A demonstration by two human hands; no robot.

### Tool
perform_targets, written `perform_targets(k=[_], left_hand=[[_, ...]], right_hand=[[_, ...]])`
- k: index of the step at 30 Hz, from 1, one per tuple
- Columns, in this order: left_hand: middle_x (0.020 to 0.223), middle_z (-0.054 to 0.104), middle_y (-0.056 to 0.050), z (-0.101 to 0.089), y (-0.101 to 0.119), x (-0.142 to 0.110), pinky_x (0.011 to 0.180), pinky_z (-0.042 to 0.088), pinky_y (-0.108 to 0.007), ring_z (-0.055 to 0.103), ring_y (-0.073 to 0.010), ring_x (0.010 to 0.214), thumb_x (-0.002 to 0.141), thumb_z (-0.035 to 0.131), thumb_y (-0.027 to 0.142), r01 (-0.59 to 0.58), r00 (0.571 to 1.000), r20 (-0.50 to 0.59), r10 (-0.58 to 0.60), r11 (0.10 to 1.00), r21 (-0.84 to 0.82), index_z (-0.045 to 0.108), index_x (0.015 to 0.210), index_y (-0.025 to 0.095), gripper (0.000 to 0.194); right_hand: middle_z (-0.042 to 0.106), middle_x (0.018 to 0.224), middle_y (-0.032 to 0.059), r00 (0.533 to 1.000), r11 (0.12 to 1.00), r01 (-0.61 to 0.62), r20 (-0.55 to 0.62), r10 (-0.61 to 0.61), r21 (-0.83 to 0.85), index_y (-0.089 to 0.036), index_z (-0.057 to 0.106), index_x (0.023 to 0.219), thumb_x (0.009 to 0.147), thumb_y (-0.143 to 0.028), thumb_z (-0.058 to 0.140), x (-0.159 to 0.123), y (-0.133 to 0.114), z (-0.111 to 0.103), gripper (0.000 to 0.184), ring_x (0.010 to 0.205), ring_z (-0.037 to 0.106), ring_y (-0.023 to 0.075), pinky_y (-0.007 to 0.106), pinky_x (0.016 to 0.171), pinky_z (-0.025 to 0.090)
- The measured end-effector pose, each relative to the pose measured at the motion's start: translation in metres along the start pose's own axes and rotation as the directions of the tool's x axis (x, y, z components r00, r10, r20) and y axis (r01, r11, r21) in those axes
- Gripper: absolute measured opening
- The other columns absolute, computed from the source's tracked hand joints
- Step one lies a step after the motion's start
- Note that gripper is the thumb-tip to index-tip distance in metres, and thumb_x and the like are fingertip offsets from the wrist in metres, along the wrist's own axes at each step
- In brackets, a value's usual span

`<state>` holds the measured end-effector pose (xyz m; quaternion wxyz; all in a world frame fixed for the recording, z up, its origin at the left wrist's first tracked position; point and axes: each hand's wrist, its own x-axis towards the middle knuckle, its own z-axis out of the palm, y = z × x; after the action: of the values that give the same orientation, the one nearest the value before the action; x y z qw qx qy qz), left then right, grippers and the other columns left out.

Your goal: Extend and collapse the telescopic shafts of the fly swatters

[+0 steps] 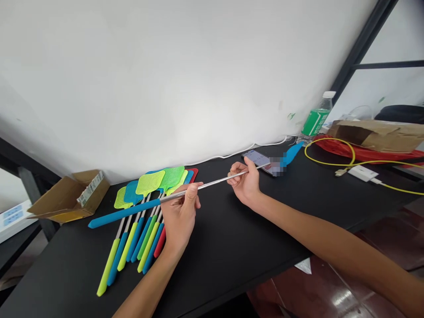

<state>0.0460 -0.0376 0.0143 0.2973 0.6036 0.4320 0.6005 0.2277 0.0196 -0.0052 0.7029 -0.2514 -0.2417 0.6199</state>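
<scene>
As left hand [180,218], right hand [244,183] grip swatter shaft [212,183]

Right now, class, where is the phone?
In the head view, the phone lies on the black desk, just beyond the person's right hand, near the wall.

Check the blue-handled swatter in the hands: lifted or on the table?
Lifted: left hand and right hand grip the swatter by its steel shaft above the black table.

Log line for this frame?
left hand holds blue-handled fly swatter | right hand holds its steel shaft | phone nearby
</scene>
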Motion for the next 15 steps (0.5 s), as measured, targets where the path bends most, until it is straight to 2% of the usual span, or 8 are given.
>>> perform_targets(k=[2, 4, 10, 15], left_hand=[[0.052, 0.052, 0.001, 0.0000, 0.0015, 0.0002, 0.039, 0.032, -0.023, 0.042, -0.0088, 0.041, 0.095, 0.062, 0.040, -0.031, 0.999, -0.024, 0.032, 0.999, 0.032, 0.063, 0.062, 0.017, 0.040], [0.053, 0.053, 0.001, 0.0004, 0.0028, -0.0003, 0.041, 0.034, -0.024, 0.044, -0.0091, 0.042, 0.096, 0.060, 0.038, -0.045, 0.998, -0.030, 0.046, 0.998, 0.051, 0.061, 0.060, 0.017, 0.042], [0.059, 0.057, 0.002, 0.0022, 0.0038, -0.0055, 0.049, 0.040, -0.025, 0.048, -0.0098, 0.049, 0.096, 0.061, 0.036, -0.056, 0.998, -0.002, 0.056, 0.994, 0.090, 0.073, 0.080, 0.019, 0.026], [0.082, 0.071, -0.003, 0.0030, 0.0021, -0.0091, 0.066, 0.051, -0.028, 0.064, -0.0153, 0.072, 0.099, 0.058, 0.035, -0.170, 0.983, 0.087, 0.165, 0.984, 0.061, 0.075, 0.098, 0.021, 0.022]], right_hand=[[0.035, 0.042, -0.0027, 1.000, 1.000, -0.025, 0.006, 0.025, 0.014, -0.019, 0.056, 0.059, 0.098, -0.046, 0.047, 0.0008, -0.0008, 0.0005, 0.048, 0.041, 0.034, 0.0108, 0.024, 0.045, 0.030], [0.035, 0.041, -0.0027, 0.999, 0.998, -0.044, 0.008, 0.043, 0.036, -0.019, 0.056, 0.059, 0.099, -0.043, 0.044, 0.0017, -0.0027, 0.0017, 0.048, 0.040, 0.033, 0.0108, 0.024, 0.045, 0.029], [0.030, 0.039, -0.0041, 0.998, 0.995, -0.066, -0.010, 0.066, 0.074, -0.019, 0.056, 0.061, 0.102, -0.037, 0.041, 0.0047, -0.0052, 0.0028, 0.047, 0.040, 0.030, 0.0110, 0.024, 0.045, 0.029], [0.029, 0.037, -0.0034, 0.996, 0.989, -0.086, 0.015, 0.084, 0.124, -0.018, 0.058, 0.061, 0.105, -0.033, 0.032, 0.0073, -0.0034, 0.0003, 0.053, 0.039, 0.029, 0.0114, 0.024, 0.045, 0.031]])
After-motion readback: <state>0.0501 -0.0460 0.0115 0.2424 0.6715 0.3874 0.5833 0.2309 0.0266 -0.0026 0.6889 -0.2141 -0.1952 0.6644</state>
